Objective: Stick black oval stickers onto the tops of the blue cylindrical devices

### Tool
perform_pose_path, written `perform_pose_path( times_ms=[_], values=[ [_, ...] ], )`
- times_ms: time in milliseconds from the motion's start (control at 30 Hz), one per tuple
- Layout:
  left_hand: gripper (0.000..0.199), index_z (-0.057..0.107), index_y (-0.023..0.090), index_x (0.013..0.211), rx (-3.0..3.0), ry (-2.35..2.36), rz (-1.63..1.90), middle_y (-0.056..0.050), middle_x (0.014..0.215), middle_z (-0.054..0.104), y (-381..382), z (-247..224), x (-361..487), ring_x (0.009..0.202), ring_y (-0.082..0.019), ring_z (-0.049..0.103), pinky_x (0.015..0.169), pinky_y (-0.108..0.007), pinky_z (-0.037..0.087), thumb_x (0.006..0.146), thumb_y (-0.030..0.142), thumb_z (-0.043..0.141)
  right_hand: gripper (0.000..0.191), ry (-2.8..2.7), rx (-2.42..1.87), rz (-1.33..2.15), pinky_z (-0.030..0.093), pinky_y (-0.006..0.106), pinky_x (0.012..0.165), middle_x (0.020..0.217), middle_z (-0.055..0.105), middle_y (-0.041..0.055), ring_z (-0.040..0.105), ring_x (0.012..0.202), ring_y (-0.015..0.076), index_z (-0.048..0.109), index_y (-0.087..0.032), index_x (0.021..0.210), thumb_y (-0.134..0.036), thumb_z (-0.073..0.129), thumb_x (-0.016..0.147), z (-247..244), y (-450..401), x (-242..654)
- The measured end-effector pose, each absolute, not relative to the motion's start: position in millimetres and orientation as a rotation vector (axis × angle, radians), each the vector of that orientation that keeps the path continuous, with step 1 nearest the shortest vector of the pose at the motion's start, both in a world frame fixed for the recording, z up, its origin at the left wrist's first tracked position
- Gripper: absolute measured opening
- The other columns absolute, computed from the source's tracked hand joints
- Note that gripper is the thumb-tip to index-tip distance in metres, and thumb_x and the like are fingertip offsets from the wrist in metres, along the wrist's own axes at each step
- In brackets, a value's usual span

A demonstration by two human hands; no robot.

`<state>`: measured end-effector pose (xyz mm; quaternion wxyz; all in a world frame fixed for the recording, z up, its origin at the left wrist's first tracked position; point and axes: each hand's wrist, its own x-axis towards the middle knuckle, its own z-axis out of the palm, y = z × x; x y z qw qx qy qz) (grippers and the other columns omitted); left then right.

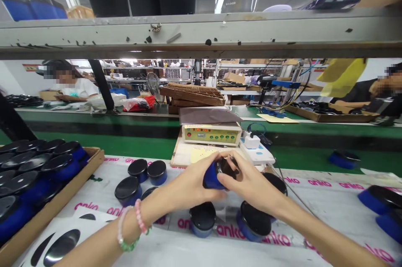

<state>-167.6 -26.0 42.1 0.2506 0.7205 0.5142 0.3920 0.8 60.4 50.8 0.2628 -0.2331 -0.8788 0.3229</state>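
Near the middle of the bench, my left hand (201, 175) is wrapped around the blue side of a round blue container with a black top (212, 177). From the other side my right hand (248, 177) is closed on the same container, its fingers over the black top. The container is tilted, and the fingers cover much of it. Several like it stand around my hands, including a black-topped blue container (202, 216) just below them and another container (256, 219) under my right wrist.
At left, a cardboard tray (91, 166) holds many blue containers. A sheet with glossy black ovals (63, 246) lies at lower left. Ahead sit a tester box with lit indicators (212, 134) and a white power strip (257, 154). A shelf beam (201, 32) crosses above; co-workers sit beyond.
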Motion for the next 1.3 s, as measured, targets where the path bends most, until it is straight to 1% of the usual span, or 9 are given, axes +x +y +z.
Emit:
perform_pose_path(
  times_ms=[167,333,433,500,567,700,900,1100,1300],
  values=[
    [0.066,0.043,0.026,0.132,1.914,1.535,1.333,0.000,0.131,0.056,-32.8,44.3,-163.7,0.120,-0.023,0.051,0.103,-0.033,0.039,0.073,0.017,0.070,0.012,-2.322,-0.657,0.843,0.033,0.025,0.056,0.070,0.043,-0.0048,0.042,0.064,0.0131,0.037,-0.023,0.077,-0.031,0.045,0.082,53.3,56.2,-37.5],
    [0.068,0.031,0.027,0.139,1.775,1.812,1.307,-0.002,0.126,0.059,-53.1,33.9,-184.7,0.113,-0.022,0.057,0.097,-0.034,0.044,0.080,0.027,0.064,0.025,-2.366,-0.607,0.801,0.028,0.025,0.053,0.062,0.038,-0.0067,0.036,0.057,0.0117,0.026,-0.024,0.068,-0.032,0.045,0.082,51.4,50.7,-77.8],
    [0.078,0.023,0.022,0.143,1.836,2.094,1.109,-0.012,0.138,0.047,-82.2,17.5,-200.4,0.124,-0.030,0.046,0.102,-0.044,0.040,0.080,0.044,0.063,0.022,-2.438,-0.567,0.786,0.029,0.025,0.053,0.064,0.043,-0.0065,0.039,0.057,0.0111,0.030,-0.023,0.070,-0.031,0.046,0.083,43.3,53.4,-96.2],
    [0.086,0.032,0.017,0.139,1.932,2.295,0.886,-0.016,0.138,0.044,-102.3,1.3,-212.3,0.127,-0.037,0.040,0.105,-0.054,0.033,0.070,0.048,0.072,0.020,-2.512,-0.547,0.771,0.031,0.025,0.053,0.063,0.045,-0.0066,0.040,0.056,0.0106,0.035,-0.022,0.072,-0.029,0.051,0.082,33.6,56.2,-106.2],
    [0.074,0.046,0.016,0.130,2.051,2.386,0.685,-0.016,0.129,0.052,-116.9,-13.7,-225.1,0.123,-0.040,0.044,0.106,-0.059,0.031,0.066,0.039,0.077,0.018,-2.600,-0.523,0.761,0.034,0.024,0.053,0.063,0.047,-0.0063,0.042,0.054,0.0099,0.044,-0.020,0.075,-0.030,0.056,0.082,22.2,55.5,-115.6],
    [0.036,0.056,0.020,0.116,2.183,2.424,0.617,-0.010,0.114,0.060,-124.9,-24.4,-246.5,0.116,-0.031,0.052,0.103,-0.051,0.039,0.081,0.017,0.059,0.021,-2.745,-0.432,0.760,0.044,0.026,0.058,0.075,0.055,-0.0025,0.052,0.061,0.0103,0.055,-0.015,0.091,-0.036,0.057,0.087,7.1,42.0,-132.6],
    [0.063,0.048,0.021,0.126,2.166,2.426,0.524,-0.010,0.121,0.056,-123.1,-29.4,-257.1,0.115,-0.032,0.050,0.100,-0.050,0.041,0.068,0.022,0.073,0.025,-2.918,-0.375,0.633,0.047,0.030,0.066,0.086,0.059,0.0013,0.057,0.074,0.0138,0.056,-0.015,0.099,-0.039,0.053,0.090,22.9,52.4,-115.0],
    [0.052,0.049,0.021,0.126,2.155,2.504,0.552,-0.013,0.125,0.053,-119.5,-33.3,-266.7,0.117,-0.035,0.048,0.098,-0.054,0.039,0.077,0.022,0.066,0.024,-3.114,-0.482,0.340,0.047,0.036,0.073,0.089,0.059,0.0022,0.057,0.081,0.0169,0.058,-0.015,0.090,-0.036,0.065,0.081,30.6,80.9,-57.8],
    [0.054,0.047,0.027,0.130,2.389,2.337,0.443,-0.010,0.140,0.043,-82.5,-14.9,-245.7,0.131,-0.032,0.035,0.110,-0.054,0.020,0.080,0.035,0.066,0.024,-3.010,-0.589,0.323,0.049,0.039,0.079,0.103,0.061,0.0050,0.059,0.090,0.0183,0.059,-0.015,0.103,-0.034,0.058,0.089,15.3,88.4,-56.6]
  ],
)
